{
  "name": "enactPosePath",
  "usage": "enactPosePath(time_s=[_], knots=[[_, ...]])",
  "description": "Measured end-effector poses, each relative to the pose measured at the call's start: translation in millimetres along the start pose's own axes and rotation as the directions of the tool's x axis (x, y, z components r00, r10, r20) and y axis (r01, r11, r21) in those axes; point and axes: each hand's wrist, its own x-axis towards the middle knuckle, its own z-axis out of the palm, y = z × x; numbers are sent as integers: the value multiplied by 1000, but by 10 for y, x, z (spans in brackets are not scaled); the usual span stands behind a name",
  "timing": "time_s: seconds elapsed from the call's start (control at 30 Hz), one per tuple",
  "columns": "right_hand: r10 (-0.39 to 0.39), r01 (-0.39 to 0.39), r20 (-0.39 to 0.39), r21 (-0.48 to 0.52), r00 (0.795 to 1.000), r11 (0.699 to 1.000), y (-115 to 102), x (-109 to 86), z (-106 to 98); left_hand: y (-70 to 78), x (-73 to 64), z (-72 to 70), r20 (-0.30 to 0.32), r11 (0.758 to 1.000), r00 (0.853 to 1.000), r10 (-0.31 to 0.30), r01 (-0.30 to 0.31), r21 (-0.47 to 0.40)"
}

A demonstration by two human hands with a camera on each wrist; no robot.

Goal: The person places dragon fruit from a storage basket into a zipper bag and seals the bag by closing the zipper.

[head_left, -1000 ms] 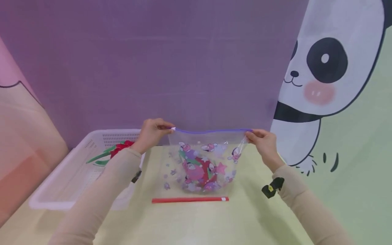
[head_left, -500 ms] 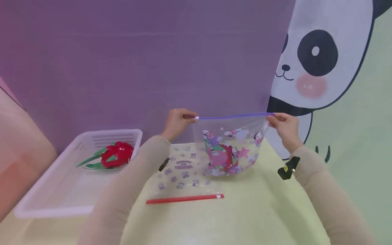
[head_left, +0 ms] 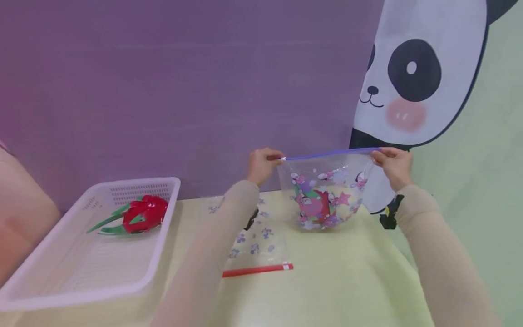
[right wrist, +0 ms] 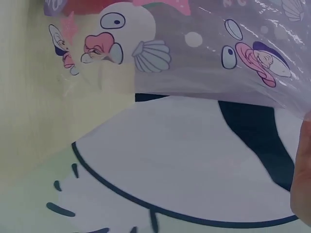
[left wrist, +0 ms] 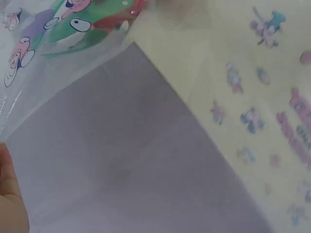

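A clear zip bag (head_left: pixel 355 172) printed with pink and purple cartoon figures hangs between both hands. My left hand (head_left: pixel 261 167) pinches its top left corner, beside the white slider on the purple zip. The top right corner is pinched by my right hand (head_left: pixel 396 167). Inside the bag's lower part lies a red and green object (head_left: pixel 324 204), partly covered by the prints. Only the edge of the left hand (left wrist: pixel 10 194) shows in the left wrist view, and likewise of the right hand (right wrist: pixel 302 170) in the right wrist view.
A second clear bag (head_left: pixel 265 247) with a red zip (head_left: pixel 257 270) lies flat on the table (head_left: pixel 327 286), partly behind the left sleeve. At left stands a white basket (head_left: pixel 161 247) holding a shiny red object with green leaf-like strips (head_left: pixel 147 212). A purple backdrop (head_left: pixel 204 91) rises behind.
Both hands have carried the purple-zip bag to the right, from above the red-zip bag to beside it. The corners stay pinched. The head view has turned, showing more of the basket.
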Motion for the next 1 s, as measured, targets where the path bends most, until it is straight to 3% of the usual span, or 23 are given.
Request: enactPosePath(time_s=[0.1, 0.2, 0.27, 0.43, 0.47, 0.67, 0.73, 1.0], knots=[[50, -50, 17, -17, 999, 999, 197, 179, -95, -17, -24, 42, -8, 995, 997, -82, 82, -55], [49, -57, 82, 104, 995, 993, 546, 482, -265, -11, -33, 63, -7, 988, 992, -123, 121, -92], [80, -86, 92, 57, 993, 995, 462, 383, -249, 2, -38, 70, 1, 988, 992, -130, 129, -90], [146, -148, 103, 14, 984, 989, -54, -236, -43, 17, -76, 79, 36, 990, 992, -121, 124, -62], [140, -152, 140, 82, 980, 985, 22, -202, -71, 13, -84, 79, 47, 990, 991, -124, 127, -61], [143, -158, 169, 77, 975, 984, 12, -222, -22, 9, -100, 61, 94, 988, 987, -133, 139, -65], [150, -159, 149, 53, 977, 986, -135, -340, 53, 12, -99, 51, 97, 988, 987, -128, 135, -69], [191, -196, 101, 46, 976, 979, -187, -449, 50, 19, -134, -25, 164, 985, 974, -153, 165, -60]])
